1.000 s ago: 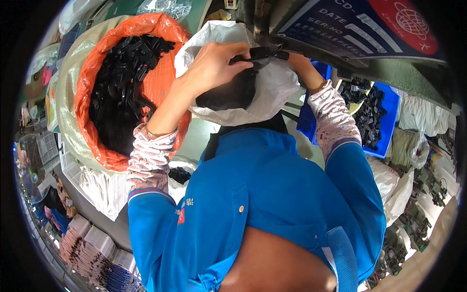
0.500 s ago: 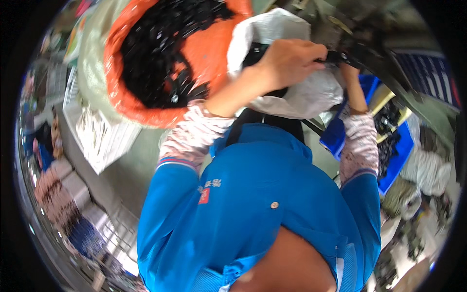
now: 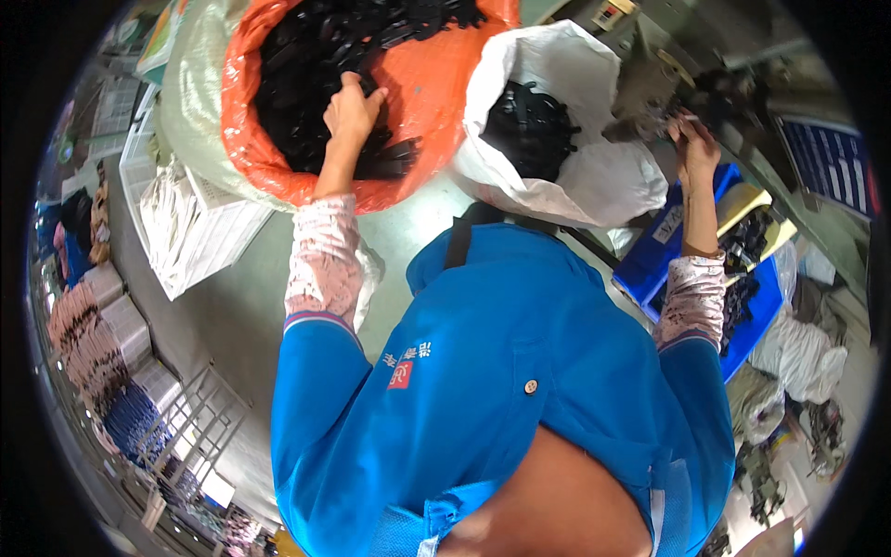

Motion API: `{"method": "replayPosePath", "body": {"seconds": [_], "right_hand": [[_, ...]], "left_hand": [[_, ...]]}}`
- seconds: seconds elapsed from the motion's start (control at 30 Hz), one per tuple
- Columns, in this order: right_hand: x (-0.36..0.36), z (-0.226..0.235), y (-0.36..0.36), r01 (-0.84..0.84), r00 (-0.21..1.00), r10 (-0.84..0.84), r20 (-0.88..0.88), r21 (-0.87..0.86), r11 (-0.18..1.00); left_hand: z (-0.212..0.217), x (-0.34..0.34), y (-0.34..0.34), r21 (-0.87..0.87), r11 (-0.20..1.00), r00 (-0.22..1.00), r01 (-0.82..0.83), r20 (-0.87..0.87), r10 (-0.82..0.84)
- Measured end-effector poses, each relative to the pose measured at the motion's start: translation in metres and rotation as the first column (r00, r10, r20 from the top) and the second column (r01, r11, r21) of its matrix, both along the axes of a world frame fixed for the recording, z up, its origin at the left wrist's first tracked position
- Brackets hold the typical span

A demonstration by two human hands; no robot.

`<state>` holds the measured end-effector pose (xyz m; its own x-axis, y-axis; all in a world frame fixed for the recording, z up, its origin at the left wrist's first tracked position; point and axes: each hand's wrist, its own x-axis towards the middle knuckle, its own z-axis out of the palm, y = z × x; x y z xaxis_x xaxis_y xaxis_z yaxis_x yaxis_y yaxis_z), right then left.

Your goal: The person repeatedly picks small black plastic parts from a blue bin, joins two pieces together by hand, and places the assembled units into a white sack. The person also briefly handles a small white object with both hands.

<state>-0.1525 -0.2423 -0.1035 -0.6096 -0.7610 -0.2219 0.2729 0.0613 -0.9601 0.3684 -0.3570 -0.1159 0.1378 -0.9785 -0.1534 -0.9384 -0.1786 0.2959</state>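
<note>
Nearest the camera is the person's own blue work shirt, with both patterned sleeves running up and away from it toward the far edge of the view. The two hands are well apart, each at a different spot.

The left hand reaches forward and to the left into the orange sack, and rests among the heap of black parts that fills it. Its fingers curl down into the pile, but whether they close on a piece I cannot tell. The parts are slim and lie at all angles, so no single long axis shows; those just beside the fingers run roughly across the sack toward the right.

Between the two arms stands the white sack, its mouth open and tilted toward the person, with more black parts lying inside. It sits just beside the orange one, nearer the left hand than the right.

The right hand is raised farther off on the right, pinched on something small and pale at the grey machine, above the blue bin.
</note>
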Motion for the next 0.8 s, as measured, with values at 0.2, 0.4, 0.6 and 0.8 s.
{"method": "replayPosePath", "body": {"seconds": [0.2,0.4,0.6,0.8], "right_hand": [[0.064,0.063,0.034,-0.14,0.986,0.119,-0.117,-0.19,0.972],[0.091,0.075,0.043,-0.162,0.974,0.1,-0.202,-0.316,0.935],[0.091,0.076,0.039,-0.143,0.759,0.032,-0.65,-0.118,0.983],[0.108,0.064,0.031,-0.078,0.845,-0.015,-0.534,-0.151,0.985]], "left_hand": [[-0.038,0.013,-0.037,0.101,0.967,0.972,-0.234,0.045,0.23],[-0.031,-0.01,-0.034,0.104,0.986,0.992,-0.127,0.031,0.124],[-0.078,0.011,-0.058,0.096,0.963,0.906,-0.253,-0.326,0.27],[-0.041,0.085,-0.059,0.463,0.885,0.34,-0.051,-0.825,0.451]]}}
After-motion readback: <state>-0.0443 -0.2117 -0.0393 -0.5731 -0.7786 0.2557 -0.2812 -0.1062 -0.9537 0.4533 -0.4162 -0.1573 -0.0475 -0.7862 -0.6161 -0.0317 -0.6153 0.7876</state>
